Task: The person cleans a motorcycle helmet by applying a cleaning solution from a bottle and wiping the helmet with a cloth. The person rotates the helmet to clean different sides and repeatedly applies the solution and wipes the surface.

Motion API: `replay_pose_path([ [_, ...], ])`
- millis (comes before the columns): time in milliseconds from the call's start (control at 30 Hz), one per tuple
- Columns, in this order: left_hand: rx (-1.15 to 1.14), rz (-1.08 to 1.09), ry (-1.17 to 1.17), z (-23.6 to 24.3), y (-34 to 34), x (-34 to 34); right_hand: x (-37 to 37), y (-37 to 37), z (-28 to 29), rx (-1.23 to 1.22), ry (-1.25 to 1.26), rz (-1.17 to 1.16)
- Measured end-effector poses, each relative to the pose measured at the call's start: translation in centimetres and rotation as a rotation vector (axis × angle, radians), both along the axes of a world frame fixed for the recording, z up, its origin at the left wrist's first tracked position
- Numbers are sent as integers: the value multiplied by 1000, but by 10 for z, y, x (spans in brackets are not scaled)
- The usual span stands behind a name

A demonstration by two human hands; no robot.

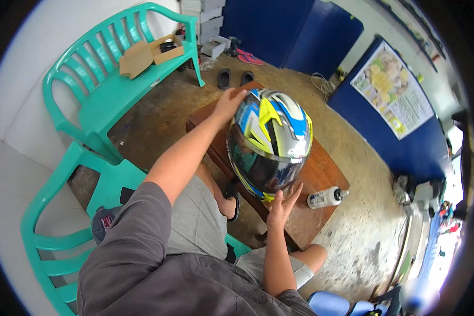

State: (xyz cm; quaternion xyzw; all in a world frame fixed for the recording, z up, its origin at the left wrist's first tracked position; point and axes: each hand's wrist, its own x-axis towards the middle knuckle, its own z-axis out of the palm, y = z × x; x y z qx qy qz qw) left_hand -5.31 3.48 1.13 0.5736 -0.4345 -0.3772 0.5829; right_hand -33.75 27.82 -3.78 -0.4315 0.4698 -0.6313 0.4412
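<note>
A full-face motorcycle helmet (271,142) in blue, white, silver and neon yellow is between my hands over a low wooden table (321,174). Its dark, glossy visor (263,171) is down and faces toward me. My left hand (230,106) grips the helmet's far left side, the fingertips partly hidden behind the shell. At the near lower edge, by the chin, my right hand (283,210) holds it with fingers spread against the rim. Whether the helmet rests on the tabletop or is lifted, I cannot tell. A white bottle with a black cap (326,197) lies on the table right of my right hand.
A green plastic bench (108,100) at the left bears an opened cardboard box (166,50) with a black item inside. Another green seat (58,242) is beside me. Black slippers (224,79) and pink flip-flops (249,58) lie on the floor beyond the table. Blue panels (268,26) stand behind.
</note>
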Motion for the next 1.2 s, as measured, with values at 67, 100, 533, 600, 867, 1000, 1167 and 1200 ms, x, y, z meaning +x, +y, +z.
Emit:
replay_pose_path([
  [67,109,-6,-80,7,6,3,-8,-10,6,2,237,17],
  [100,139,0,-77,12,7,3,-11,-16,7,59,190,26],
  [533,461,-104,-436,71,23,-7,-27,-58,7,264,-159,-111],
  [600,465,-128,-451,78,29,-6,-28,-62,6,246,-181,-126],
  [867,414,-131,-489,78,38,-6,-27,-54,13,264,-196,-102],
  [1000,342,-127,-428,59,35,-3,-13,-42,7,297,-39,-189],
  [1167,272,-129,-397,41,35,7,-1,-31,-2,208,60,-219],
  [1200,263,-125,-398,38,36,9,0,-29,-4,185,66,-215],
])
